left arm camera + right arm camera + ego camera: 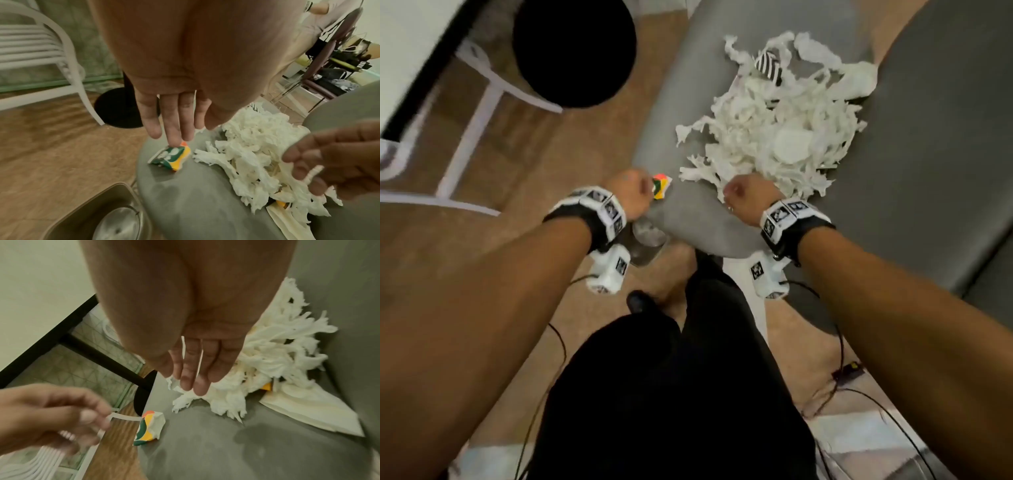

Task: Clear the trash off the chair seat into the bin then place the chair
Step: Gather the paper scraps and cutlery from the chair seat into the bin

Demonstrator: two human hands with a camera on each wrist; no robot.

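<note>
While my left hand (174,104) reaches spread-fingered toward the wrapper (170,156), my right hand (197,363) hovers spread over shredded tissue (273,356) on the chair seat (205,451).

You're in what looks like a café or dining room: wood-look floor (524,164), a black pedestal table base (574,51), a white slatted chair (41,48), and a grey upholstered chair (722,68).

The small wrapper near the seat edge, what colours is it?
Green, orange, yellow and white wrapper; clearest in the left wrist view.
</note>
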